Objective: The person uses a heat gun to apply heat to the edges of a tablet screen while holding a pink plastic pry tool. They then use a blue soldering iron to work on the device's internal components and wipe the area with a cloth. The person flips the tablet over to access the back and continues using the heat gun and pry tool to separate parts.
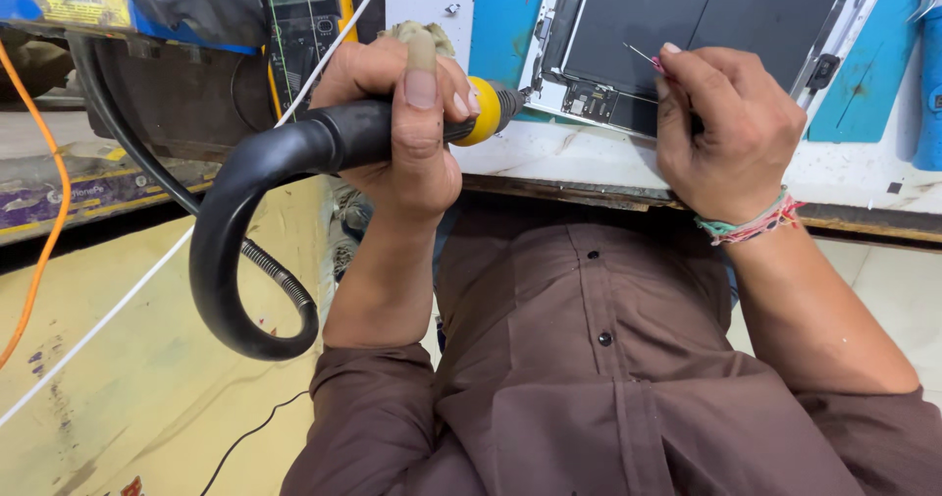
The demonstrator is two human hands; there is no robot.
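My left hand (407, 113) grips the black handle of a hot air tool (334, 138) with a yellow collar (488, 109); its metal tip points at the small circuit board (591, 101) at the lower left corner of an opened tablet (687, 35). A thick black hose (231, 251) curls down from the handle. My right hand (726, 128) pinches thin tweezers (643, 57) with a pink grip, their tips over the tablet's dark inside just right of the board. The tablet lies on a blue mat (863, 94) on a white workbench (608, 157).
A multimeter (304, 15) stands at the back left beside dark equipment (177, 94). An orange cable (44, 192) and a white cable (118, 310) cross the yellowish floor (128, 398) on the left. My brown shirt (589, 359) fills the lower middle. A blue tool (930, 84) lies at far right.
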